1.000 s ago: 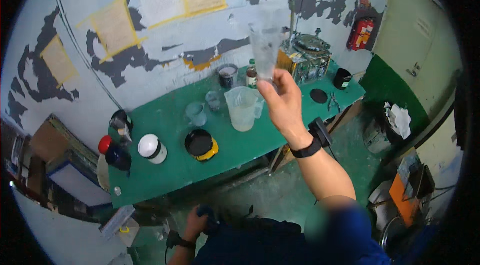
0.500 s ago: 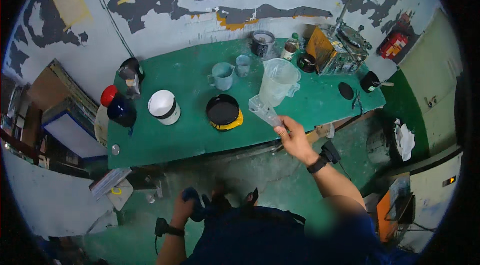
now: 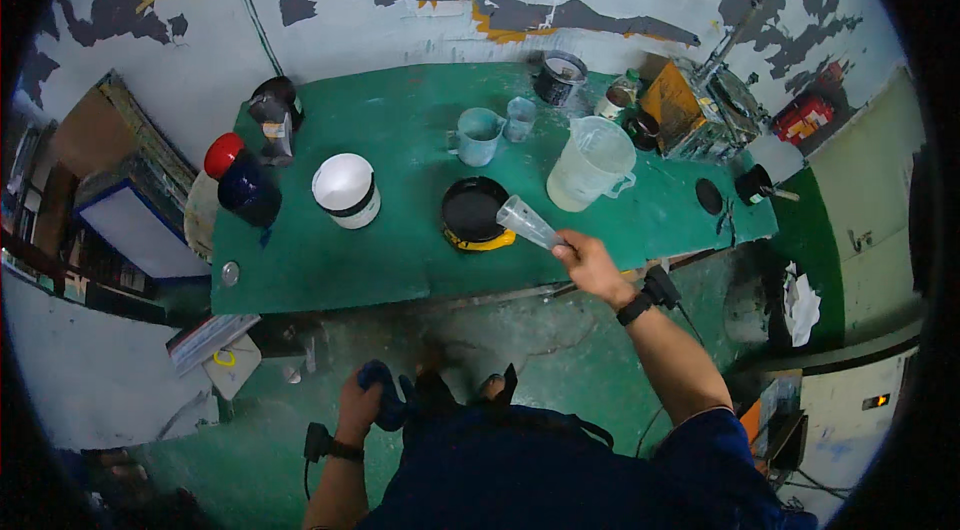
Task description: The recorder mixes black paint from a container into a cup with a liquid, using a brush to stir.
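My right hand, closed, grips the narrow end of a clear, tapered plastic measuring cup. The cup is tilted, its wide mouth by the right rim of a round black dish, which sits on something yellow. To the right of that stands a large translucent jug with pale contents low inside. Down by my body, my left hand is closed on a crumpled dark blue cloth, possibly a glove.
The green table also carries a white tub, a dark blue container with a red lid, a small jug, a clear cup and a paint tin. A stained box-shaped machine stands at the back right.
The measuring cup has moved from in front of the large jug leftward to the black dish, still in my right hand. My left hand keeps the blue cloth low. The whole view has shifted slightly.
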`<act>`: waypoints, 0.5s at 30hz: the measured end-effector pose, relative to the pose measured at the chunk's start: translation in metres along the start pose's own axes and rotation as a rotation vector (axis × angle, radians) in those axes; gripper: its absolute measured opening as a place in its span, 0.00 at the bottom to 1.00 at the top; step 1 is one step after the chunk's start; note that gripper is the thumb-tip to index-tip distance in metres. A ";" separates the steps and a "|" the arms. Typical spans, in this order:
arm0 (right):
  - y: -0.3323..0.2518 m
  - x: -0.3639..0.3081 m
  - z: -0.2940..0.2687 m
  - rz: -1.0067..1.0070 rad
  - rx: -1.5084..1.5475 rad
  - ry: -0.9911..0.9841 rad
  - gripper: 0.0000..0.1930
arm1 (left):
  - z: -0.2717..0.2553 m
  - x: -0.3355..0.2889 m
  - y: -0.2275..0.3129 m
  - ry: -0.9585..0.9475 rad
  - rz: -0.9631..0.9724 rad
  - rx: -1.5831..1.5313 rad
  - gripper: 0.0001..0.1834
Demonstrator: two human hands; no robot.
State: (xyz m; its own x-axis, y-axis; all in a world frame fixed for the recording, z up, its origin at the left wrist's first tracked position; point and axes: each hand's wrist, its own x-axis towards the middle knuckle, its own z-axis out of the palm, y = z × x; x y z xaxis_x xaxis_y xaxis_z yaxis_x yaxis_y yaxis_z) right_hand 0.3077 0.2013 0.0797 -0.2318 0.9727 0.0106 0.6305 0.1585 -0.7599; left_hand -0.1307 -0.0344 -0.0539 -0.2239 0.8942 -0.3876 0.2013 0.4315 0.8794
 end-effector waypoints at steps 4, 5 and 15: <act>-0.016 0.008 -0.004 0.062 -0.042 -0.059 0.13 | -0.007 0.008 -0.034 0.045 -0.002 0.038 0.21; -0.022 0.011 -0.002 0.086 -0.045 -0.073 0.12 | -0.011 0.007 -0.048 0.057 -0.007 0.075 0.21; -0.017 0.029 -0.015 0.045 -0.105 -0.088 0.10 | -0.002 0.008 -0.013 0.005 -0.063 -0.102 0.21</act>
State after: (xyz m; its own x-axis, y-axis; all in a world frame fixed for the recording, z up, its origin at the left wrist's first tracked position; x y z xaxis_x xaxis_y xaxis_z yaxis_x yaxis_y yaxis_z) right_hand 0.3012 0.2288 0.1028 -0.2631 0.9612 -0.0825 0.7147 0.1368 -0.6859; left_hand -0.1371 -0.0334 -0.0677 -0.2376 0.8652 -0.4415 0.0891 0.4720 0.8771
